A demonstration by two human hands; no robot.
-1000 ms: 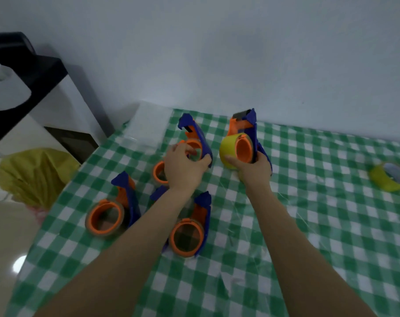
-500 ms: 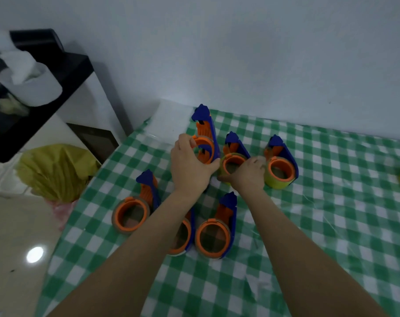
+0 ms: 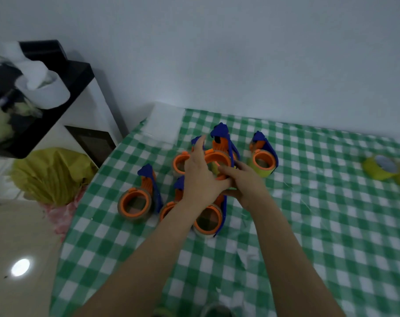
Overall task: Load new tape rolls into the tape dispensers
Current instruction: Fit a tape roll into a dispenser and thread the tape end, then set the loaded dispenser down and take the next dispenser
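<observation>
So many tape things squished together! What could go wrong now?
The left hand and right hand grip the middle dispenser in a tight cluster; lifting it might tip the yellow-taped dispenser beside it. The forearms pass close by the front dispenser and could knock it.

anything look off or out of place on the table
Nothing spilled or broken. A white patch breaks the checked tablecloth at its far left corner, and loose yellow tape rolls lie far right of the dispensers.

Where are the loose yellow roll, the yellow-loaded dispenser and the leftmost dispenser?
loose yellow roll (image 3: 374, 174), head view, yellow side.
yellow-loaded dispenser (image 3: 263, 153), head view, orange hub ring.
leftmost dispenser (image 3: 146, 171), head view, blue top.
</observation>
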